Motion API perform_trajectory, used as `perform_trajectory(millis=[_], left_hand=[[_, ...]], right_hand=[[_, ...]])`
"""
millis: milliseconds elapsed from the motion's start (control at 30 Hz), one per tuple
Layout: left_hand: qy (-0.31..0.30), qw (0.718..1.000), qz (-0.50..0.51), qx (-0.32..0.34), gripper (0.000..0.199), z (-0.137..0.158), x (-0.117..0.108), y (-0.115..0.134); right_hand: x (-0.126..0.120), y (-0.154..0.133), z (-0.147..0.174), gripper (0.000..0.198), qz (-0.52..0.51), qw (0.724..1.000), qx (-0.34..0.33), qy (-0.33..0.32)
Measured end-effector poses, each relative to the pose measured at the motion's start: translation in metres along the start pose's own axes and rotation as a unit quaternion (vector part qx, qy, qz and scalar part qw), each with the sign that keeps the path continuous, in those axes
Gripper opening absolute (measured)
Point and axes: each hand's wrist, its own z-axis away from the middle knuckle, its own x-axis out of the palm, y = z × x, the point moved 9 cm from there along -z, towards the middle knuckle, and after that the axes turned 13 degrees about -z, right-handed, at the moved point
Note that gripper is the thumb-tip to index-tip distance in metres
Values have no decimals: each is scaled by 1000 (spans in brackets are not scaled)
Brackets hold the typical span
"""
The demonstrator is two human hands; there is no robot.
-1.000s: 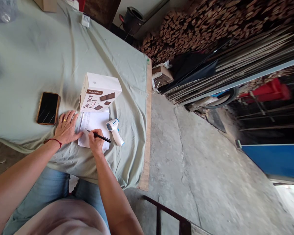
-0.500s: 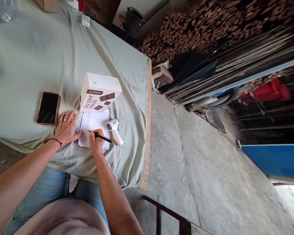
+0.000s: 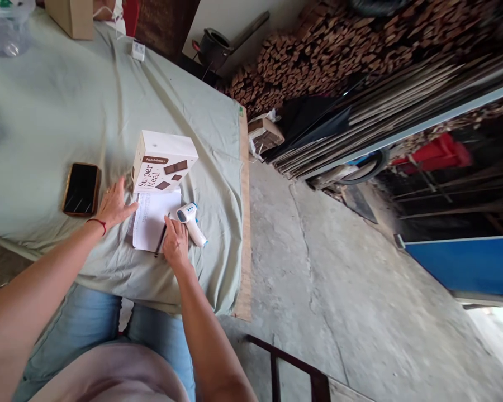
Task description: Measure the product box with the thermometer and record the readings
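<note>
Spreading left hand point(image 3: 114, 205) by left edge of notebook point(image 3: 153, 215), holding nothing visible; loosely extending right hand point(image 3: 176, 240) by slim black pen point(image 3: 160, 239) at lower right of page, can't tell if gripping.
Showing flat paper below boxy upright carton point(image 3: 165, 162), curved plastic thermometer point(image 3: 196, 229) just right, glossy phone point(image 3: 81, 188) left; leaving room across wrinkled cloth point(image 3: 222, 223) toward straight wooden edge point(image 3: 246, 223).

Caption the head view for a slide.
Left hand at notebook, right hand at black pen, white box standing beyond.
</note>
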Motion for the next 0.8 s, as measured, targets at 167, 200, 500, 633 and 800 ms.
perform_trajectory(millis=[167, 200, 500, 633, 800], left_hand=[[16, 999, 10, 29, 92, -31, 9, 8], [25, 999, 0, 22, 90, -34, 10, 6], [68, 998, -18, -4, 74, -37, 13, -6], [104, 995, 4, -1, 60, -34, 10, -10], [124, 992, -20, -1, 61, -32, 12, -11]], right_hand=[[-27, 24, -10, 46, 98, 991, 66, 63], [-38, 34, -11, 46, 112, 984, 106, 87], [-51, 56, -31, 42, -214, 947, 218, 95], [-20, 13, -59, 49, -467, 858, 199, 82], [5, -22, -98, 52, -571, 795, 183, 89]])
